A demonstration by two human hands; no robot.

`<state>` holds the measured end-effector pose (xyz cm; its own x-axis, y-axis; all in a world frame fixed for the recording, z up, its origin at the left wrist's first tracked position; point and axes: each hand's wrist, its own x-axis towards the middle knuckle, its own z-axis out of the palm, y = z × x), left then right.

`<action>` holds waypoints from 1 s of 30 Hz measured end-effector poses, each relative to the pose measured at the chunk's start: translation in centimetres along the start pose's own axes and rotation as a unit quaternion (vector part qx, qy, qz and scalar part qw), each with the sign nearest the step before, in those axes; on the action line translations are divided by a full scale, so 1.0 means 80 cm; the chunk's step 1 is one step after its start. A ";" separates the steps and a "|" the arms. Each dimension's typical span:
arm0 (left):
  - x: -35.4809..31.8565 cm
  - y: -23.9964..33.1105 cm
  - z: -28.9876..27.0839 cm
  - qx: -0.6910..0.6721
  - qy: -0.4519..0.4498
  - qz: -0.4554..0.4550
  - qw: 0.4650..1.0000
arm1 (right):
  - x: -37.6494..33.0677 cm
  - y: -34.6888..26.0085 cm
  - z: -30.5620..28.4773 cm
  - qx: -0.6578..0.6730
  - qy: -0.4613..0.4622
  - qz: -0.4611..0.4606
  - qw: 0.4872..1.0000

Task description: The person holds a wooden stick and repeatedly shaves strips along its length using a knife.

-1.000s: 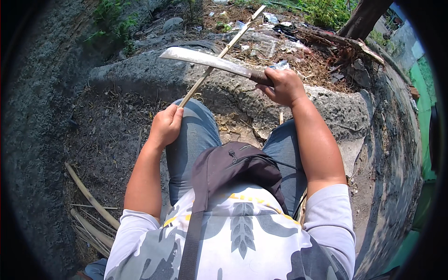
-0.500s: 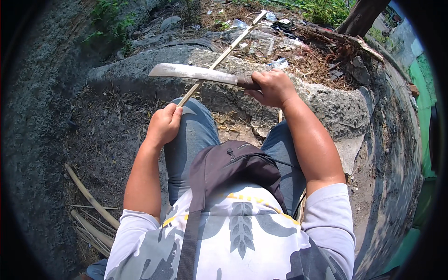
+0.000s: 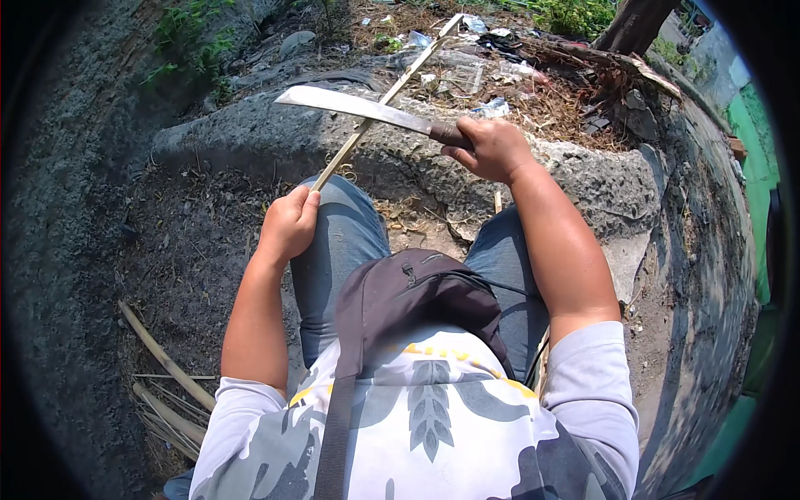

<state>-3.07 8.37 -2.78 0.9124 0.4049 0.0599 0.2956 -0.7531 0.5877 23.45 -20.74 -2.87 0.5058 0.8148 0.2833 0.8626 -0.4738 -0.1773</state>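
Note:
My left hand (image 3: 290,222) grips the near end of a long, thin bamboo strip (image 3: 342,154) beside my left knee. The strip slants up and away to the right, over a rough stone ledge. In my right hand (image 3: 493,150) is the dark handle of a machete (image 3: 354,106). Its broad, pale blade points left and crosses over the strip a little beyond my knee. Whether the edge touches the strip, I cannot tell. A thin curled shaving (image 3: 348,173) hangs by the strip near my left knee.
The stone ledge (image 3: 250,132) runs across in front of my knees. Beyond it lie litter, dry plant debris and a tree trunk (image 3: 637,25). Bamboo pieces (image 3: 167,354) rest on the ground at my left. A dark bag (image 3: 417,304) sits on my lap.
The machete has shifted up along the strip, away from me, and its tip has tilted higher. My left hand still holds the strip in nearly the same place.

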 end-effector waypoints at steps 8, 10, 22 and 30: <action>0.000 0.016 -0.002 0.045 -0.022 0.011 0.999 | 0.002 0.041 -0.004 0.003 -0.004 0.321 0.947; 0.004 0.023 -0.004 0.077 -0.031 0.024 0.996 | -0.006 0.058 0.001 0.034 -0.002 0.316 0.948; 0.000 0.011 -0.001 0.049 -0.005 0.011 0.999 | 0.004 -0.007 -0.020 0.023 -0.085 0.117 0.989; -0.004 0.002 -0.001 -0.025 -0.007 -0.002 1.000 | 0.001 0.026 -0.025 0.017 0.013 0.324 0.946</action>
<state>-3.35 8.16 -2.60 0.9153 0.4001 0.0467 0.2850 -0.7252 0.6268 25.32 -22.36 -1.35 0.9290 0.3471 0.1284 0.3699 -0.8598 -0.3519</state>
